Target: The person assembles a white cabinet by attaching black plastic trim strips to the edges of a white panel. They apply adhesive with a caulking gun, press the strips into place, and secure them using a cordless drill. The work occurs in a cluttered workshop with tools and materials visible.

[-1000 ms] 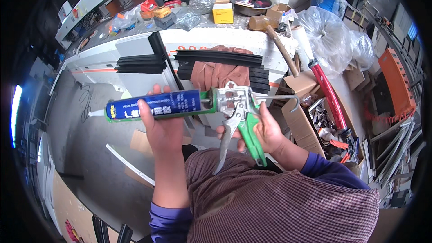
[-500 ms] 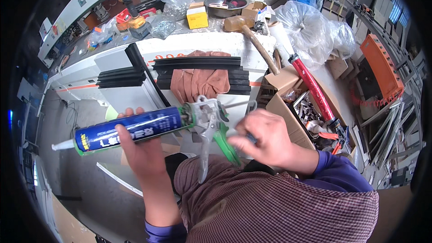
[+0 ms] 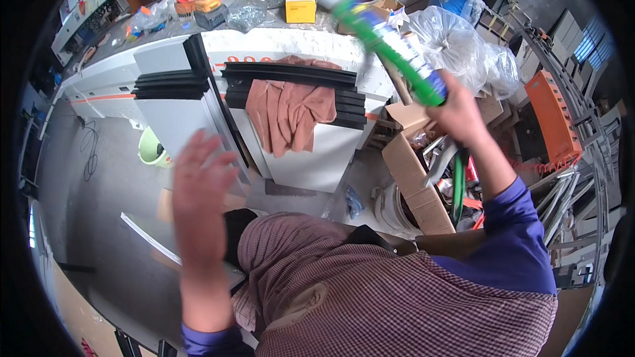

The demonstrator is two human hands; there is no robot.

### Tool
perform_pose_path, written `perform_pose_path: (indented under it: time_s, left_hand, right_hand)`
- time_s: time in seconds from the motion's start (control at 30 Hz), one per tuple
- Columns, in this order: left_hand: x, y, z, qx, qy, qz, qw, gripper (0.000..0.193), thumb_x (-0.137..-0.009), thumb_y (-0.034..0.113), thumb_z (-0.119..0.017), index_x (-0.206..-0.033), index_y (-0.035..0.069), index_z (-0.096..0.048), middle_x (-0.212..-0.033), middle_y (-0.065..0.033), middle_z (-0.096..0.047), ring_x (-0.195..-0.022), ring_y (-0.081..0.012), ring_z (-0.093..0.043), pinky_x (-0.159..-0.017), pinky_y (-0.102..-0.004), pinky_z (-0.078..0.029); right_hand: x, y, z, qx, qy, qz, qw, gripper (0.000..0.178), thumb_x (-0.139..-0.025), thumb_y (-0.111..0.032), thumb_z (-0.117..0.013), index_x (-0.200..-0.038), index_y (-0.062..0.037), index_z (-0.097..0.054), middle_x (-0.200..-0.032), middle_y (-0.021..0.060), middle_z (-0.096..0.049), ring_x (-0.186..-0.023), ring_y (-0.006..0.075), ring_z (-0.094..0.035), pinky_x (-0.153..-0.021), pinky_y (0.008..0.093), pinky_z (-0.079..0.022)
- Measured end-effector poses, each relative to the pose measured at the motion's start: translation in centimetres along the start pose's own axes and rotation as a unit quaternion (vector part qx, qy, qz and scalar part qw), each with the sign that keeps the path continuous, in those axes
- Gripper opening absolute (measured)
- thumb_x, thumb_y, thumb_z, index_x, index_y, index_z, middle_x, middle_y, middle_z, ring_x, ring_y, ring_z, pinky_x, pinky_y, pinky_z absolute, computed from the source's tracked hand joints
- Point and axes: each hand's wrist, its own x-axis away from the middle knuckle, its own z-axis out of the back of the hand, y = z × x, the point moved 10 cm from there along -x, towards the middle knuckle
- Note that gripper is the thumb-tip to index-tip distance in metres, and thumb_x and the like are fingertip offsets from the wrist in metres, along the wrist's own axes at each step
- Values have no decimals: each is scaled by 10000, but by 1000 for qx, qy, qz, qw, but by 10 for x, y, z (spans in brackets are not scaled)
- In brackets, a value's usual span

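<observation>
I see one caulking gun (image 3: 403, 59), blurred, raised toward one o'clock, my right hand (image 3: 463, 116) clenched around its handle. My left hand (image 3: 198, 192) hangs empty at eight o'clock, fingers spread. At twelve, one brown cloth (image 3: 291, 112) drapes over black profile strips (image 3: 291, 82) on the white workbench (image 3: 311, 152); one yellow box (image 3: 301, 8) sits beyond.
</observation>
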Motion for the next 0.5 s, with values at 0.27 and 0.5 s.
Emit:
perform_pose_path:
  time_s: [0.27,0.5]
  left_hand:
    - [63,131,177,-141,230,-194,943,553,-1011,249,-522,-1460,-33,-365,-1325,-149,-538,-1115,-178,-584,-1021,-309,-480]
    - [160,141,314,-45,316,-201,926,527,-1028,258,-514,-1451,-28,-385,-1333,-132,-552,-1160,-176,-561,-1042,-297,-458]
  right_hand:
    - [7,272,2,-46,-4,-252,967,479,-617,-115,-753,-1065,-1,-631,-838,95,-674,-749,196,-635,-715,344,-513]
    - [60,304,-86,155,-109,-226,956,581,-573,-244,-761,-1080,6,-626,-888,189,-687,-895,321,-687,-799,406,-525]
